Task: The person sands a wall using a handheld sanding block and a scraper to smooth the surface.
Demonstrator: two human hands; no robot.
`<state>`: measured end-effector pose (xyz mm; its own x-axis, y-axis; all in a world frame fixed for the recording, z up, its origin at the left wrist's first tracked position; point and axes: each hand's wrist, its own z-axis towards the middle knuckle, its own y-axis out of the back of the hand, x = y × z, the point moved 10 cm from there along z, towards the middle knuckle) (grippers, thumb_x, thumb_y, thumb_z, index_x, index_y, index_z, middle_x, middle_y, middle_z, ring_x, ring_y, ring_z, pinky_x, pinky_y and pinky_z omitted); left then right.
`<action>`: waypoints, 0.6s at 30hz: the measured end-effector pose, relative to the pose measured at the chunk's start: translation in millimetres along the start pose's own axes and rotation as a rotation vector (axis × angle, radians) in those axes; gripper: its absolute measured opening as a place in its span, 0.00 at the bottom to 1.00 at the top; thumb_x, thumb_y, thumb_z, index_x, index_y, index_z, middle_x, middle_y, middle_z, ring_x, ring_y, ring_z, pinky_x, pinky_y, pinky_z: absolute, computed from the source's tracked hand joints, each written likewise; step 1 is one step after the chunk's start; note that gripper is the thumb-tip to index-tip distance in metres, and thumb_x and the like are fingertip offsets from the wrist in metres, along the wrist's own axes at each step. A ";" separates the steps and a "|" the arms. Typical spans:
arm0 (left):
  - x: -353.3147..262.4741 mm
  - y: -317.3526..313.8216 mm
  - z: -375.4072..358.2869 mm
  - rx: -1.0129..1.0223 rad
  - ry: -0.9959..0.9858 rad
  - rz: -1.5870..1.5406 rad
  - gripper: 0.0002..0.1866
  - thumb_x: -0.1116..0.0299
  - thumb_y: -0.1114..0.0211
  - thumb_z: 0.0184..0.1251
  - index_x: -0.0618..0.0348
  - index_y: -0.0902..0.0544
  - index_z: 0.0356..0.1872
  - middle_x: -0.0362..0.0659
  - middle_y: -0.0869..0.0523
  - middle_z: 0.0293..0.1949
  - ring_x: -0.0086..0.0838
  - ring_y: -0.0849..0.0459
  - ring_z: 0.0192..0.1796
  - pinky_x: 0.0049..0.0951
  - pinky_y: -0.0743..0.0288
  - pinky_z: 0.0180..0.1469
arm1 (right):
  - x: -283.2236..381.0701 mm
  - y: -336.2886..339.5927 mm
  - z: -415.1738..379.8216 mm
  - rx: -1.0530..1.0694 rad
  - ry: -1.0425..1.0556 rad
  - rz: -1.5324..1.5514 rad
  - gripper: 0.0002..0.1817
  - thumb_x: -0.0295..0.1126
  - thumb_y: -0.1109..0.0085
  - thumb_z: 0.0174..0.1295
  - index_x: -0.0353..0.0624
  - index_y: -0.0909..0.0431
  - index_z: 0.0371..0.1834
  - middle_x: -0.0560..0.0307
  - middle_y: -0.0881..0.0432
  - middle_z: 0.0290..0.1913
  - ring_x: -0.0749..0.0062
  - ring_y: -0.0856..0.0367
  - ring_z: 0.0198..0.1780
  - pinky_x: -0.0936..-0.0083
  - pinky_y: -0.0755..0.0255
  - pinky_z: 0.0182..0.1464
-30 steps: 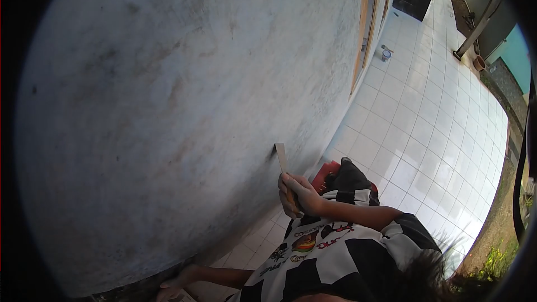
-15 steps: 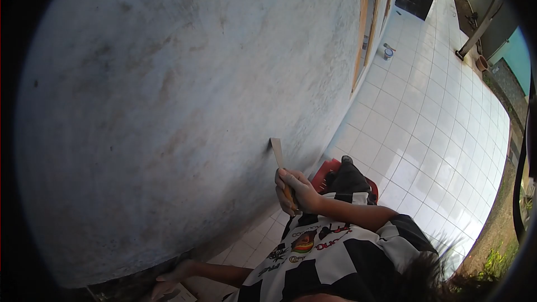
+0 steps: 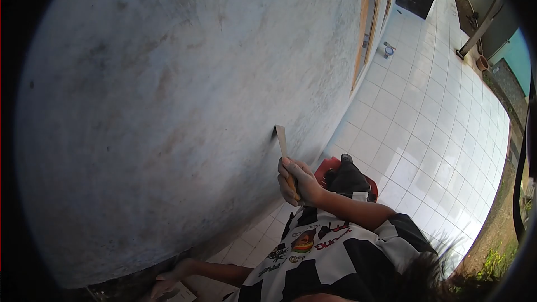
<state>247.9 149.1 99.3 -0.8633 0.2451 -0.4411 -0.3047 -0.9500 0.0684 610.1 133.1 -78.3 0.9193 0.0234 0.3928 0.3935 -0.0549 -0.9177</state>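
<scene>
My right hand (image 3: pixel 298 182) is closed around the handle of a putty knife (image 3: pixel 282 141). The knife's wide metal blade points up the view, its edge at the stained whitish wall (image 3: pixel 184 100); a dark shadow lies beside the blade. Low at the left, my left hand (image 3: pixel 172 278) is beside the wall's bottom edge, its fingers bent over a pale flat piece (image 3: pixel 182 293). The frame's bottom and the dimness hide part of that hand and piece.
Beneath my dark-trousered leg is a red plastic seat (image 3: pixel 326 168). White floor tiles (image 3: pixel 414 134) stretch off to the right. A small tin (image 3: pixel 389 52) stands near a wooden door frame (image 3: pixel 360 39). Farther off are a post (image 3: pixel 480 28) and a flowerpot (image 3: pixel 482 63).
My right hand and the putty knife have shifted slightly up the view and to the right along the wall. My left hand is in nearly the same place.
</scene>
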 end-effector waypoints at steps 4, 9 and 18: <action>1.6 -3.4 1.4 -0.019 0.016 0.000 0.44 0.38 0.65 0.78 0.61 0.66 0.79 0.60 0.64 0.76 0.48 0.58 0.77 0.46 0.56 0.76 | -5.7 1.2 -0.5 -0.036 -0.019 -0.023 0.21 0.50 0.66 0.80 0.48 0.38 0.32 0.59 0.35 0.11 0.72 0.38 0.05 0.79 0.40 0.08; 8.0 5.8 2.9 -0.034 0.034 0.025 0.44 0.38 0.66 0.78 0.61 0.66 0.79 0.59 0.65 0.77 0.48 0.59 0.77 0.46 0.56 0.76 | 2.6 2.9 0.4 -0.023 0.007 -0.017 0.21 0.51 0.64 0.79 0.48 0.38 0.32 0.59 0.34 0.12 0.73 0.37 0.06 0.79 0.39 0.09; 16.5 8.9 11.6 -0.067 0.065 0.035 0.44 0.38 0.66 0.78 0.60 0.67 0.79 0.59 0.66 0.77 0.48 0.61 0.78 0.45 0.57 0.77 | 13.0 5.8 7.3 -0.009 0.074 -0.017 0.20 0.50 0.66 0.80 0.48 0.38 0.34 0.58 0.34 0.12 0.71 0.37 0.05 0.80 0.40 0.08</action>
<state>226.2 146.9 103.0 -0.8443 0.2007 -0.4969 -0.2453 -0.9691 0.0253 624.4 140.4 -78.9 0.9099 -0.0495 0.4118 0.4085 -0.0645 -0.9105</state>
